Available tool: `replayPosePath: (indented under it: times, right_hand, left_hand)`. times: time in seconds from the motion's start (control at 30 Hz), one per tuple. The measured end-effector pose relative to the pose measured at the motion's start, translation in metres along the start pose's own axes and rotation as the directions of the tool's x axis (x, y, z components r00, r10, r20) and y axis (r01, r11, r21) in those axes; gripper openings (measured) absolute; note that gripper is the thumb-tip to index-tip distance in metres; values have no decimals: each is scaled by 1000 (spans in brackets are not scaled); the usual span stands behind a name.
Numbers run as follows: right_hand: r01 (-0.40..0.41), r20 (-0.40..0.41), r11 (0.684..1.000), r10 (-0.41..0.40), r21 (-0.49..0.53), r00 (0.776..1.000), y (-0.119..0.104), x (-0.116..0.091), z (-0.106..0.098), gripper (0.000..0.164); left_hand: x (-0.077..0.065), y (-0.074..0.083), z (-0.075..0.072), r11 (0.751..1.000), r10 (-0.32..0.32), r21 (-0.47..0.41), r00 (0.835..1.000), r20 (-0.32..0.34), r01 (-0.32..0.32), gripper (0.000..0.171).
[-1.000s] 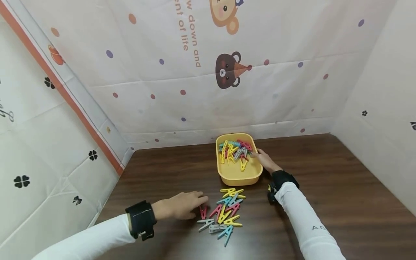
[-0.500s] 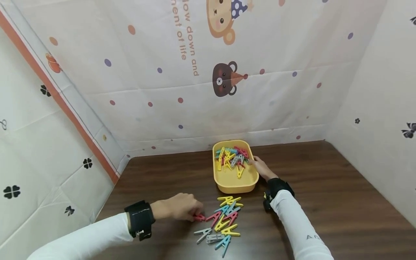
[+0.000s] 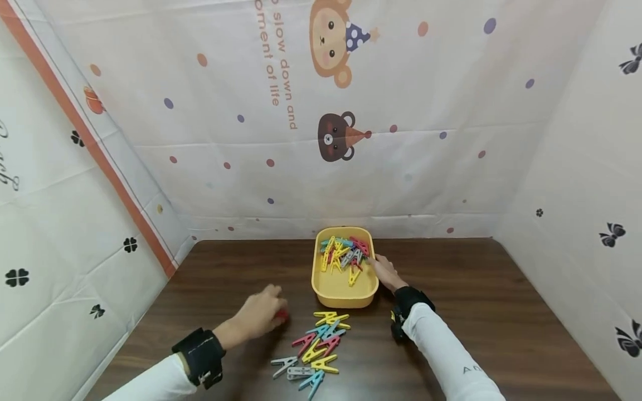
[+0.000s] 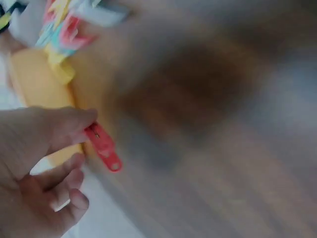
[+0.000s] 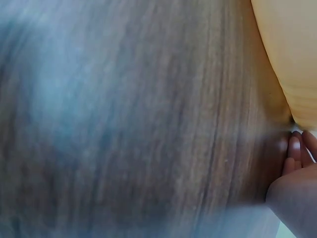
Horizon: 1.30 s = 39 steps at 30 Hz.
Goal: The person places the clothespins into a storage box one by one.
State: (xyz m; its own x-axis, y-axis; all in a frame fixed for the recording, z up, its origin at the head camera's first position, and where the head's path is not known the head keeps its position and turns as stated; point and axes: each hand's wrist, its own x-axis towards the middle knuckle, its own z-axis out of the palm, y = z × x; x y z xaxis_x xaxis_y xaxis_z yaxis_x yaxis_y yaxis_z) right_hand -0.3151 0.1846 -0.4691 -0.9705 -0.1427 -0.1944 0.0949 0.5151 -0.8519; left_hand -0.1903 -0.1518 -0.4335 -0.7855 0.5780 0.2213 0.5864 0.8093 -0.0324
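Observation:
My left hand (image 3: pixel 257 313) pinches a red clothespin (image 4: pixel 104 146) between thumb and forefinger, its other fingers curled loosely. It is over the table, left of a loose group of yellow, blue, red and grey clothespins (image 3: pixel 314 351). At the back stands a yellow plastic tub (image 3: pixel 343 294), holding a heap of mixed clothespins (image 3: pixel 341 253). My right hand (image 3: pixel 388 273) grips the tub's right side, thumb over the rim; in the right wrist view its fingers (image 5: pixel 294 148) lie by the tub's outer wall.
The dark wooden table (image 3: pixel 461 312) runs back to a printed white cloth wall (image 3: pixel 225 195). More cloth hangs along the left and right sides. The loose clothespins lie just in front of the tub.
My left hand has picked up the red clothespin from the left of the group and drawn it back left and upward. The right hand stays at the tub; the head view has shifted.

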Motion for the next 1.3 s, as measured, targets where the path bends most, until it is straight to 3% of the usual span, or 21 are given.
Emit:
replayPosePath:
  times: [0.1,0.23,0.3,0.4,0.47,0.53,0.6,0.67,0.77,0.83,0.87,0.93,1.07,1.2,1.3]
  right_hand:
    - [14,-11,1000,-14,-13,1000,-3,3,3,68]
    - [-5,-37,999,3,-37,999,-7,8,-1,69]
    - [-14,-42,1000,13,-28,999,-9,11,-5,69]
    - [-18,-51,1000,17,-22,999,-10,13,-13,70]
    - [-20,-50,1000,19,-18,999,-10,14,-17,71]
    - [-20,-42,1000,20,-10,999,-9,13,-19,72]
    - [-21,-28,1000,21,2,999,-8,12,-17,73]
    - [-29,-17,999,29,13,999,-6,11,-12,71]
    - [-42,-12,999,42,11,999,-3,9,-4,69]
    - [-41,-17,999,41,10,999,-2,7,0,68]
    - [-38,-21,999,39,7,999,-2,7,2,68]
    - [-32,-23,999,33,15,999,-1,6,4,68]
    - [-18,-22,999,19,38,1000,0,5,6,67]
    - [-35,-16,997,36,67,999,1,6,6,68]
    - [-41,-19,998,42,55,999,1,6,5,69]
  left_hand:
    - [33,-10,-11,991,-102,-103,984,-144,88,15]
    - [106,-12,-41,929,-235,-329,956,-175,169,12]
    - [145,-10,-54,898,-275,-390,952,-134,204,15]
    - [196,-5,-62,877,-311,-394,950,-34,273,21]
    - [221,0,-56,859,-345,-384,937,58,340,27]
    - [237,3,-41,838,-390,-362,912,128,409,32]
    - [244,7,-20,816,-436,-340,884,168,467,29]
    - [248,10,2,822,-455,-278,867,204,497,31]
    - [250,12,29,849,-462,-181,863,203,497,27]
    - [251,12,39,866,-461,-118,866,194,487,26]
    - [251,12,41,863,-468,-113,863,189,493,21]
    - [251,15,40,857,-478,-112,857,190,503,17]
    - [247,19,31,834,-479,-176,844,241,523,23]
    - [241,17,16,843,-428,-233,867,254,485,21]
    - [226,12,-7,882,-338,-250,906,254,400,36]
